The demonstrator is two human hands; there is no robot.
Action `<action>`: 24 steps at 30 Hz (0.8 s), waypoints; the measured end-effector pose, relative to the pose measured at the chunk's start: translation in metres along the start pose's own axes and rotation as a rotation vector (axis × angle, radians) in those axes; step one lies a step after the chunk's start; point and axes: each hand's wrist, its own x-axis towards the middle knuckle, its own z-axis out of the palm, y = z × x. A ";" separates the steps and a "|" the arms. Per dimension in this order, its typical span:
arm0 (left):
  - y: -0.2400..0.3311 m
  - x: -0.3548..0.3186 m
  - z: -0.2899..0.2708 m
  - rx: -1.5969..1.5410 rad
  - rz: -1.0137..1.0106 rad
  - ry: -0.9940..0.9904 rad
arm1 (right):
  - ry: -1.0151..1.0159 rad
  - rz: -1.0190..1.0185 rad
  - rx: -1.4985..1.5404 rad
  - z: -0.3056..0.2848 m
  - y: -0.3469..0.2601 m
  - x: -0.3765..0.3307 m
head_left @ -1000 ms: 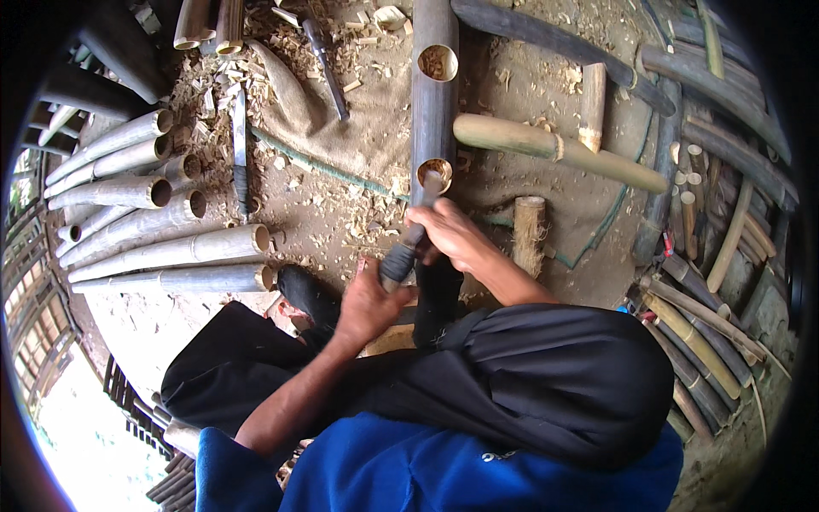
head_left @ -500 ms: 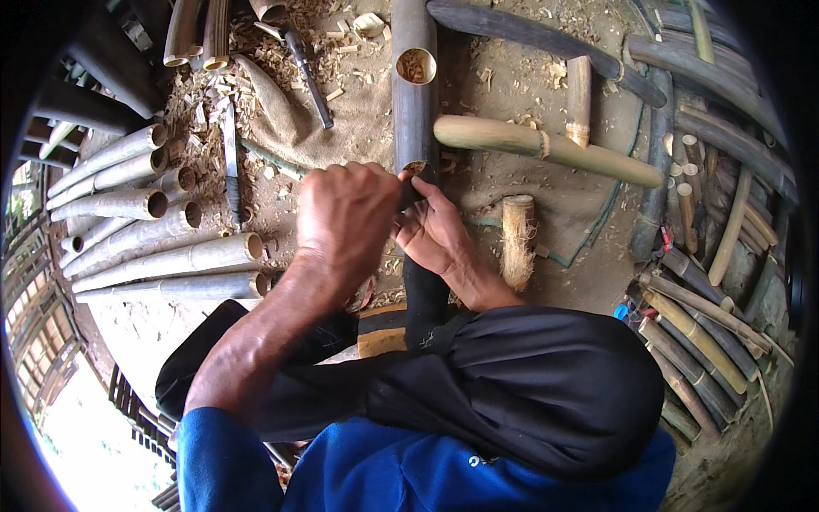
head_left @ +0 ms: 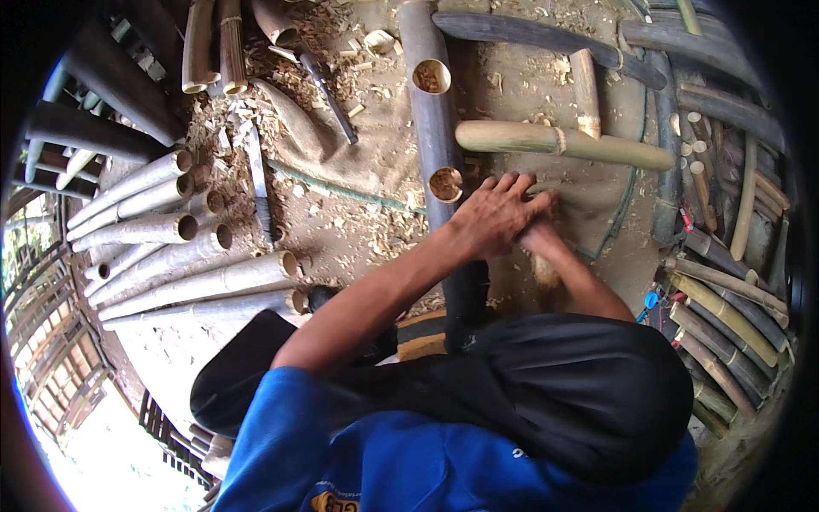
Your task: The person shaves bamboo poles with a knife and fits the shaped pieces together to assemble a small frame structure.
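Observation:
A dark bamboo pole [head_left: 433, 119] lies lengthwise in front of me, with two holes cut into its upper side; the nearer hole [head_left: 445, 184] has chips in it. Just right of that hole is my left hand [head_left: 499, 215], knuckles up and fingers bent; whatever it holds is hidden beneath it. My right hand [head_left: 537, 237] comes in from the right and lies partly under the left, its fingers covered. Below both hands shows a little of a fibrous, pale wooden stub [head_left: 544, 271]. My foot in a black covering [head_left: 467, 294] is by the pole's near end.
A pale, rounded bamboo club [head_left: 563, 145] and a short bamboo piece [head_left: 586, 94] lie right of the pole. Left are a long knife [head_left: 258, 183], a dark-handled tool [head_left: 327, 94] and several cut bamboo tubes [head_left: 205, 277]. More bamboo [head_left: 725, 316] is piled at right. Chips litter the ground.
Both hands have left the pole's nearer hole and moved right, over the fibrous stub. That hole now shows fully. The view has shifted slightly.

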 end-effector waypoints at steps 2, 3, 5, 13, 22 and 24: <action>-0.010 0.014 0.006 -0.105 -0.089 0.149 | -0.068 0.158 -0.009 -0.026 -0.005 0.022; -0.011 0.013 0.009 -0.172 -0.132 0.218 | -0.052 -0.058 -0.083 -0.038 0.000 0.031; -0.011 0.011 0.007 -0.241 -0.178 0.303 | 0.060 -0.318 -0.253 -0.053 0.008 0.044; -0.024 0.003 0.003 -0.430 -0.439 1.048 | -0.009 -0.789 -0.737 -0.088 -0.087 0.123; 0.000 0.015 -0.010 -0.537 -0.617 0.250 | -0.643 -0.042 -0.028 -0.082 -0.037 0.097; 0.005 0.015 -0.015 -0.482 -0.547 0.096 | -0.586 0.080 0.182 -0.072 -0.018 0.059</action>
